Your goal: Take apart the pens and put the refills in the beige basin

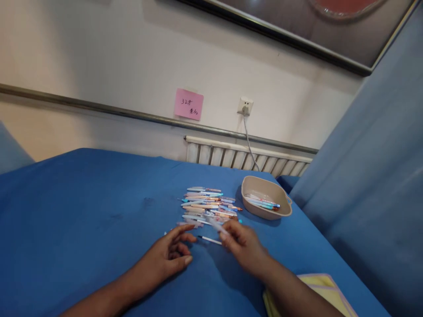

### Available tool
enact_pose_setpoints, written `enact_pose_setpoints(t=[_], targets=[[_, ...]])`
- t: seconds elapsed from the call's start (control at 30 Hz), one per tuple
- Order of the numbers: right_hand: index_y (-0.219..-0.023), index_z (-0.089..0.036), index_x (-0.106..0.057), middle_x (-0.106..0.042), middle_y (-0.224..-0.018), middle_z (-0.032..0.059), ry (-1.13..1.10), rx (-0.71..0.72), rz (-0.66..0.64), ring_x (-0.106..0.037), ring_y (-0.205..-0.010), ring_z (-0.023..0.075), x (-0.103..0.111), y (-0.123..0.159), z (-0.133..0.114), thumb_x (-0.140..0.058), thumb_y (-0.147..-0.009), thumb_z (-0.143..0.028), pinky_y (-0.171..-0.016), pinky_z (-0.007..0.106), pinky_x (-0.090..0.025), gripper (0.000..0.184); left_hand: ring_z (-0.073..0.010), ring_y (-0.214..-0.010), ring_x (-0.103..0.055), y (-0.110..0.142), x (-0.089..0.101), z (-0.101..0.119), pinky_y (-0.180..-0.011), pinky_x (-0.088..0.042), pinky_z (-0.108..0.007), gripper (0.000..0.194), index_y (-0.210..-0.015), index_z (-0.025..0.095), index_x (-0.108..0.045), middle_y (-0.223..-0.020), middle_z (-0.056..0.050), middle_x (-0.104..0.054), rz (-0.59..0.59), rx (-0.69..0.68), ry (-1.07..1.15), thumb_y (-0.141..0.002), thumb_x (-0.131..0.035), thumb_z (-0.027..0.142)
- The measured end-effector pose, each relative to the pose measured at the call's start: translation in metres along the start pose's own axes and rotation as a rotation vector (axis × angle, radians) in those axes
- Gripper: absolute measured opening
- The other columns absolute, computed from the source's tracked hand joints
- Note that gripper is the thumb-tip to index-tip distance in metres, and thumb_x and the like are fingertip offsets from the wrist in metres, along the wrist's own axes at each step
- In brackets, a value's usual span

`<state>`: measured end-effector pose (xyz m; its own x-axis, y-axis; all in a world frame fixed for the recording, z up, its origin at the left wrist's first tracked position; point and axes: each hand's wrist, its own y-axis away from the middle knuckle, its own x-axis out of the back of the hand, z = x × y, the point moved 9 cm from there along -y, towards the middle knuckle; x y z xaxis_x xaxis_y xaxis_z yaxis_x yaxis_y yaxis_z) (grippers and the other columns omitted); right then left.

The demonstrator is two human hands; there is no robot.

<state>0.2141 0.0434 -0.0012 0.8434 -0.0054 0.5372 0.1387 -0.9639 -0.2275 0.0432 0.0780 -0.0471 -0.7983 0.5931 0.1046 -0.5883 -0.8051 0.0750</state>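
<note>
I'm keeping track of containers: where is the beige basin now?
In the head view, the beige basin sits right of centre on the blue cloth, just right of the pile of pens and beyond the right hand.

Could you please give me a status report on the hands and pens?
Right hand gripping blurred, pale pen-like item. Left hand half-open, apparently empty. Pens in a pile on blue cover, more in beige basin. Possible hindrance: yellow cloth by right forearm.

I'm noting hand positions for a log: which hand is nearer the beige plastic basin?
Right. The right hand is on the near side of the basin, slightly left; the left hand is farther left, near the pens.
</note>
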Motion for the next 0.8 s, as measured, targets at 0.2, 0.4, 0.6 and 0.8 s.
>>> enact_pose_setpoints(t=[0.2,0.4,0.6,0.8], targets=[[-0.087,-0.017,-0.062,-0.063,-0.072,0.0011,0.445,-0.166,0.245,-0.056,-0.067,0.0147,0.13,-0.038,0.053,-0.05,-0.086,-0.034,-0.058,0.022,-0.04,0.021,-0.0176,-0.079,-0.056,-0.001,0.002,-0.002,-0.074,-0.046,-0.029,0.039,-0.103,0.022,-0.06,-0.09,-0.003,-0.061,0.006,0.068,-0.07,-0.069,-0.066,0.04],[-0.074,-0.014,-0.064,-0.063,-0.07,0.0007,0.705,-0.363,0.125,-0.058,-0.07,0.0157,0.179,-0.058,0.119,-0.066,-0.077,-0.022,-0.064,0.026,-0.042,0.009,-0.0183,-0.079,-0.057,-0.001,0.0,-0.003,-0.073,-0.045,-0.028,0.035,-0.096,0.02,-0.061,-0.085,-0.001,-0.063,-0.018,0.085,-0.089,-0.068,-0.065,0.041],[-0.105,-0.015,-0.06,-0.061,-0.105,0.0058,0.82,-0.459,-0.011,-0.061,-0.089,0.0177,0.164,-0.067,0.147,-0.054,-0.091,-0.032,-0.078,0.037,-0.051,0.023,-0.016,-0.075,-0.056,0.0,-0.003,-0.001,-0.07,-0.044,-0.027,0.029,-0.094,0.02,-0.06,-0.084,-0.001,-0.063,-0.058,0.068,-0.048,-0.071,-0.064,0.036],[-0.098,-0.014,-0.062,-0.063,-0.099,0.0052,0.817,-0.453,0.014,-0.061,-0.086,0.0175,0.162,-0.065,0.137,-0.057,-0.089,-0.031,-0.078,0.036,-0.05,0.02,-0.0152,-0.07,-0.058,0.002,-0.005,0.0,-0.068,-0.045,-0.027,0.031,-0.093,0.018,-0.061,-0.078,0.0,-0.063,-0.042,0.095,-0.028,-0.07,-0.063,0.039]])
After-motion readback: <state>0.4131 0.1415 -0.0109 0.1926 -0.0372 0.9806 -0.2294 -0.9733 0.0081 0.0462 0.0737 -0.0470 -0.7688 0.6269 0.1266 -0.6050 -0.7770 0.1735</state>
